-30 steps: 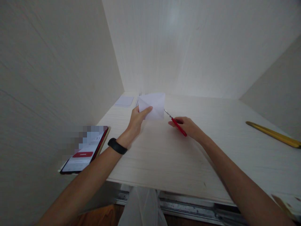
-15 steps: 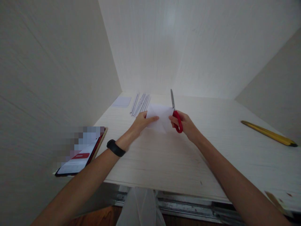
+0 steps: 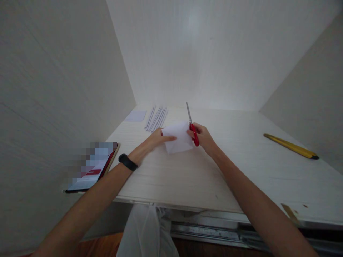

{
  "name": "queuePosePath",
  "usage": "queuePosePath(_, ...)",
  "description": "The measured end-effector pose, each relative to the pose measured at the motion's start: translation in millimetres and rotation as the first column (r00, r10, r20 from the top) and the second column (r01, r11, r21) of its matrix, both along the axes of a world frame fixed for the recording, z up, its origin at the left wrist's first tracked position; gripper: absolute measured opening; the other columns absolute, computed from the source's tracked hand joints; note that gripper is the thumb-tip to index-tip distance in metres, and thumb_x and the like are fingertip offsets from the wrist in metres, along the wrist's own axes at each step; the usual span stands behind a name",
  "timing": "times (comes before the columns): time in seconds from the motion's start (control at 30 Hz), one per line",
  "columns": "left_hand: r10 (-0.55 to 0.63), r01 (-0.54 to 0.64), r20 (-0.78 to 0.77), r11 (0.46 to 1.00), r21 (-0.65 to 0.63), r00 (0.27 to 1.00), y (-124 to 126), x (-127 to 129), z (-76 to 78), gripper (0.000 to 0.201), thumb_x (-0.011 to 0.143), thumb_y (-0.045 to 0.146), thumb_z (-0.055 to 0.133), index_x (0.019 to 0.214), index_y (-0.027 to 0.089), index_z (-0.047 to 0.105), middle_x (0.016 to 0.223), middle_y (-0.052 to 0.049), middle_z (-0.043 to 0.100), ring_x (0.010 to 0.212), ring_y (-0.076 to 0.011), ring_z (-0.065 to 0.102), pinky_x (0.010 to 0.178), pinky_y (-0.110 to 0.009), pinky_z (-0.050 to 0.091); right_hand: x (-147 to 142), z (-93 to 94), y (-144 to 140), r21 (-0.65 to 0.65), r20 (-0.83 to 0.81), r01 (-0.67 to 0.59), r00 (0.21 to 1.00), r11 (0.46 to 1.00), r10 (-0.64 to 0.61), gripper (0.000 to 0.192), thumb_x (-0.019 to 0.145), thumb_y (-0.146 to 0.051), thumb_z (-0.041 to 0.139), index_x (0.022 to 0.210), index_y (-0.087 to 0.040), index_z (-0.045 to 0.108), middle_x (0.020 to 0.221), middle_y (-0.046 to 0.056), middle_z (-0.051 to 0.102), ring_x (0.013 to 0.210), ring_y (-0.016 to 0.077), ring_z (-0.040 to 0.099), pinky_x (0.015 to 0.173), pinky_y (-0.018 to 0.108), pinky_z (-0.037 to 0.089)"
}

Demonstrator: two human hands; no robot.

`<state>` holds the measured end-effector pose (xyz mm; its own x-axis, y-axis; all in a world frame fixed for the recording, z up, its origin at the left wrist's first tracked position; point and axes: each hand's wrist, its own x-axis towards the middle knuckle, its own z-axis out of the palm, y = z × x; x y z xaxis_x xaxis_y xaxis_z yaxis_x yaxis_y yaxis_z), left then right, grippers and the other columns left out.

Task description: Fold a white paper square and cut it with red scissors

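My left hand [image 3: 159, 138] grips a piece of white paper [image 3: 179, 137] by its left side, thumb lying on top. Red-handled scissors [image 3: 194, 135] are in my right hand [image 3: 200, 135], their metal blades together and pointing away from me. The fingertips of that hand also touch the paper's right edge. Faint fold lines run across the sheet, which is held a little above the table. Behind my left hand lie several thin folded paper strips [image 3: 157, 118], and beside them a flat square of pale paper [image 3: 136, 115].
A tablet or phone in a case [image 3: 92, 171] lies at the table's left edge, partly blurred out. A yellow, dark-tipped tool [image 3: 291, 145] rests on the right. White walls enclose the table [image 3: 171, 182] at the left, back and right.
The paper has tilted in my hands, its lower edge now showing more. The scissors have turned, so the handles appear narrower. The whole view has shifted slightly.
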<state>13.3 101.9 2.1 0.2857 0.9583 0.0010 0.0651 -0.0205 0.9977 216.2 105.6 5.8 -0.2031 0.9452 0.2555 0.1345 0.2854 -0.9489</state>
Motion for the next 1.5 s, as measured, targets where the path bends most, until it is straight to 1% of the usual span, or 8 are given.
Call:
queuePosePath(0.2, -0.016, 0.020, -0.081, 0.999, 0.043, 0.997, -1.6, -5.3, 4.7, 0.028, 0.055, 0.027, 0.081, 0.079, 0.015, 0.073, 0.083, -0.008, 0.075, 0.072, -0.0215, 0.067, 0.072, -0.033, 0.053, -2.3, -0.1, 3.7, 0.110, 0.073, -0.025, 0.997, 0.994, 0.017, 0.019, 0.067, -0.034, 0.058, 0.067, -0.020, 0.046, 0.060, -0.005, 0.042, 0.057, 0.0095, 0.037, 0.053, 0.025, 0.029)
queuePosePath(0.4, -0.056, 0.056, 0.012, 0.998, 0.021, 0.998, -1.6, -3.6, 7.8, 0.034, 0.057, 0.031, 0.081, 0.087, 0.017, 0.074, 0.091, -0.014, 0.074, 0.080, -0.0255, 0.068, 0.079, -0.039, 0.052, -2.4, -1.5, 5.8, 0.195, 0.120, -0.015, 0.993, 0.981, -0.009, 0.014, 0.068, -0.031, 0.055, 0.068, -0.020, 0.047, 0.065, -0.003, 0.047, 0.062, 0.0116, 0.041, 0.059, 0.026, 0.032)
queuePosePath(0.5, -0.042, 0.042, 0.011, 0.998, -0.035, 0.999, 1.6, -0.9, 4.9, 0.033, 0.058, 0.029, 0.081, 0.086, 0.015, 0.073, 0.091, -0.014, 0.073, 0.076, -0.0220, 0.068, 0.075, -0.033, 0.052, -2.6, -0.1, 6.9, 0.220, 0.173, 0.026, 0.983, 0.975, -0.065, 0.014, 0.067, -0.031, 0.055, 0.066, -0.020, 0.047, 0.062, -0.003, 0.046, 0.061, 0.0116, 0.039, 0.059, 0.027, 0.030)
queuePosePath(0.77, 0.047, -0.048, 0.020, 0.999, 0.026, 0.999, 3.5, 5.5, -8.4, 0.033, 0.059, 0.028, 0.081, 0.087, 0.013, 0.072, 0.086, -0.012, 0.073, 0.074, -0.0206, 0.067, 0.074, -0.033, 0.050, -1.8, -2.3, 12.8, 0.221, 0.118, 0.033, 0.991, 0.975, -0.060, 0.011, 0.066, -0.029, 0.054, 0.067, -0.020, 0.047, 0.064, -0.003, 0.048, 0.063, 0.0124, 0.043, 0.060, 0.026, 0.033)
queuePosePath(1.03, -0.088, 0.087, -0.012, 0.994, -0.060, 0.996, -2.8, -0.4, -10.2, 0.030, 0.055, 0.020, 0.080, 0.083, 0.012, 0.072, 0.085, -0.011, 0.073, 0.075, -0.0196, 0.067, 0.076, -0.032, 0.050, -4.5, -6.3, 12.8, 0.183, 0.077, -0.045, 0.997, 0.982, 0.031, 0.010, 0.067, -0.027, 0.054, 0.069, -0.018, 0.051, 0.066, -0.002, 0.051, 0.063, 0.0116, 0.045, 0.059, 0.025, 0.035)
queuePosePath(1.17, -0.141, 0.141, 0.024, 0.990, -0.021, 0.990, -4.8, -3.1, -7.3, 0.035, 0.055, 0.016, 0.077, 0.090, 0.014, 0.072, 0.090, -0.009, 0.073, 0.078, -0.0182, 0.066, 0.076, -0.029, 0.050, -5.5, -6.4, 12.2, 0.188, 0.066, -0.053, 0.997, 0.981, 0.041, 0.009, 0.067, -0.027, 0.054, 0.067, -0.018, 0.052, 0.066, -0.002, 0.052, 0.064, 0.0118, 0.046, 0.060, 0.026, 0.035)
queuePosePath(1.27, -0.197, 0.198, 0.039, 0.980, -0.026, 0.980, -7.2, -5.2, -3.9, 0.038, 0.055, 0.011, 0.074, 0.092, 0.015, 0.071, 0.087, -0.008, 0.073, 0.072, -0.0153, 0.066, 0.070, -0.025, 0.050, -5.9, -5.2, 11.0, 0.200, 0.078, -0.046, 0.996, 0.979, 0.031, 0.009, 0.068, -0.027, 0.054, 0.068, -0.018, 0.052, 0.066, -0.001, 0.052, 0.064, 0.0122, 0.046, 0.061, 0.026, 0.036)
queuePosePath(1.5, -0.225, 0.223, -0.010, 0.972, -0.073, 0.974, -9.6, -4.5, -4.0, 0.038, 0.056, 0.018, 0.078, 0.093, 0.016, 0.071, 0.092, -0.009, 0.074, 0.078, -0.0179, 0.068, 0.073, -0.027, 0.051, -7.2, -3.2, 7.0, 0.228, 0.173, -0.058, 0.985, 0.972, 0.018, 0.009, 0.069, -0.027, 0.053, 0.068, -0.018, 0.051, 0.065, -0.001, 0.053, 0.063, 0.0122, 0.044, 0.060, 0.026, 0.033)
